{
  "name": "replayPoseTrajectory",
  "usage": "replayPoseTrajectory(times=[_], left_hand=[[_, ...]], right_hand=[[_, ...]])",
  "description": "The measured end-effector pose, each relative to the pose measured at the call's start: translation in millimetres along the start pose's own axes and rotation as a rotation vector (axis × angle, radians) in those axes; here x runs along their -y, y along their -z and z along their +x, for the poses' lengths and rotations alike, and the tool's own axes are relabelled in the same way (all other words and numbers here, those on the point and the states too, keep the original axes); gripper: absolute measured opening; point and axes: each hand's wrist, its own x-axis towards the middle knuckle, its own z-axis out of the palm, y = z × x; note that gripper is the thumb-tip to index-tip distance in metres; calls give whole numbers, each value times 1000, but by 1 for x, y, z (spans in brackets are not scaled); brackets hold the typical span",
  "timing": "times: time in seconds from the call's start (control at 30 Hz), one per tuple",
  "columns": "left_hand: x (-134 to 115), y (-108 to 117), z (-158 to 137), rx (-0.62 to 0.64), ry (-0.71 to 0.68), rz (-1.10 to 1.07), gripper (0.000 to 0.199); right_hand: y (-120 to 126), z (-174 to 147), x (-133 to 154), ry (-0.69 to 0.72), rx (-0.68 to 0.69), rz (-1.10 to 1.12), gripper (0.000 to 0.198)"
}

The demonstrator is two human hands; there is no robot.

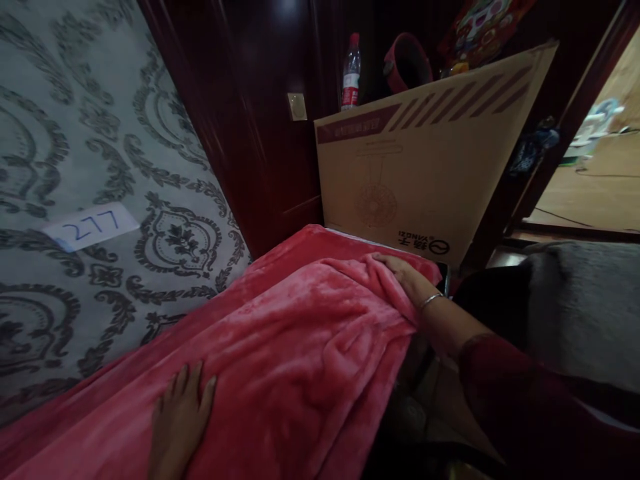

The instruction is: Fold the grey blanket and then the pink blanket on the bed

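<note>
A plush red blanket (280,353) covers the surface in front of me, with folds gathered toward its right side. My left hand (181,415) lies flat on it at the lower left, fingers spread and pointing away from me. At the far right corner my right hand (399,268) grips a bunched fold of the blanket, its fingertips partly hidden in the cloth. A silvery bracelet (431,301) circles the right wrist. Beneath the raised fold, a smoother red cover (290,252) shows along the far edge.
Patterned wallpaper with a paper marked 277 (93,227) borders the left. Behind the far edge stands a large cardboard box (425,167), with a red-capped bottle (351,73) behind it. A grey furry cover (585,310) sits at right, near a doorway.
</note>
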Motion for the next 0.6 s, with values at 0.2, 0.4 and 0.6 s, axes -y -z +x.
replayPoseTrajectory(times=[0.2, 0.4, 0.6], left_hand=[[-5, 3, -1, 24, 29, 35, 60], [-3, -2, -2, -52, 58, -57, 66], [0, -9, -2, -80, 76, -102, 64]], right_hand=[[3, 43, 69, 326, -165, 139, 22], [7, 62, 129, 481, -196, 152, 17], [13, 72, 117, 358, -88, 81, 9]])
